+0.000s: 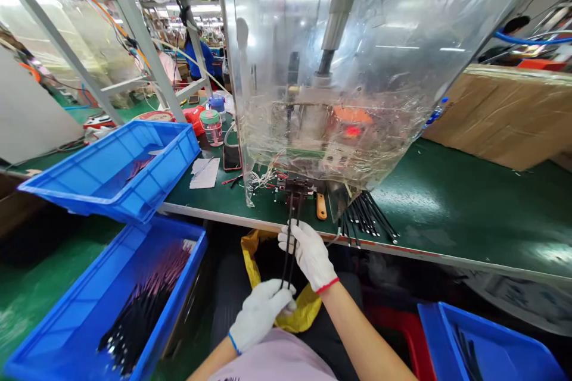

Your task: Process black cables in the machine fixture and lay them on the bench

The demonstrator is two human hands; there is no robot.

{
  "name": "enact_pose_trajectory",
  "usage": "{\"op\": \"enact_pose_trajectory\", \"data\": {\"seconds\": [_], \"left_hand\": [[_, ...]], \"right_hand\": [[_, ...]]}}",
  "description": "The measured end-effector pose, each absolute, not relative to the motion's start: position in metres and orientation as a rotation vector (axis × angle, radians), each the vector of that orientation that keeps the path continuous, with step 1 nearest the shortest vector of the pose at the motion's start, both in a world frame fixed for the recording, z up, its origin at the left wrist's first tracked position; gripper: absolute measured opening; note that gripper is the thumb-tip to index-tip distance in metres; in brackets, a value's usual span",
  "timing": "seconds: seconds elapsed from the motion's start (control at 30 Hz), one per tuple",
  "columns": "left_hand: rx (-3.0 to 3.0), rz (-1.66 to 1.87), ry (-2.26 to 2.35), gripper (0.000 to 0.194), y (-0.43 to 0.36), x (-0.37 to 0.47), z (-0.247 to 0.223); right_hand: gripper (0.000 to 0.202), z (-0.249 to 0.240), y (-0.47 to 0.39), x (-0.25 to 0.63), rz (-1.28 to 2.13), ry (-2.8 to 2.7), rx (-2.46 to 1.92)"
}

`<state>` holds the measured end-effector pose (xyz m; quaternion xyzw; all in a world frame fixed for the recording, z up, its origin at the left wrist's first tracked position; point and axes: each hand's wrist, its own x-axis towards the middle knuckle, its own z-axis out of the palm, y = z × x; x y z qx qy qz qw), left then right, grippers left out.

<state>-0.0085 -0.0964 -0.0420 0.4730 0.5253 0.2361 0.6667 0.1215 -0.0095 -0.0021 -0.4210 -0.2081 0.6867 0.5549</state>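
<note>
Both my hands wear white gloves. My right hand point(308, 253) pinches two thin black cables point(289, 220) near the table's front edge. My left hand point(261, 312) grips the lower ends of the same cables close to my lap. The cables run up into a small fixture point(295, 184) at the base of a machine behind a clear plastic shield point(357, 59). A bundle of black cables point(369, 217) lies fanned on the green table point(447, 202) just right of the fixture.
A blue bin point(111, 166) sits tilted at the left, above a second blue bin point(89, 315) with several black cables. A third blue bin point(487, 345) is at the lower right. A yellow bag point(254, 256), a phone point(232, 158) and a cardboard box point(509, 113) are nearby.
</note>
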Motion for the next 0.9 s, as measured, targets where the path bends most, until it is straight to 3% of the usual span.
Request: {"op": "enact_pose_trajectory", "data": {"seconds": [0.17,0.4,0.67,0.9], "left_hand": [[0.899,0.746,1.159,0.040,-0.071,0.007,-0.014],[0.926,0.887,1.060,0.043,-0.061,0.008,0.008],[0.813,0.884,1.188,0.042,-0.080,-0.018,-0.035],[0.737,0.872,1.235,0.044,-0.084,-0.039,-0.054]], "right_hand": [[0.028,0.012,0.004,0.128,1.790,-0.618,-1.065],[0.034,0.019,0.030,0.128,1.817,-0.565,-1.111],[0.029,0.017,0.052,0.127,1.829,-0.476,-1.099],[0.036,0.022,0.051,0.122,1.813,-0.429,-1.146]]}}
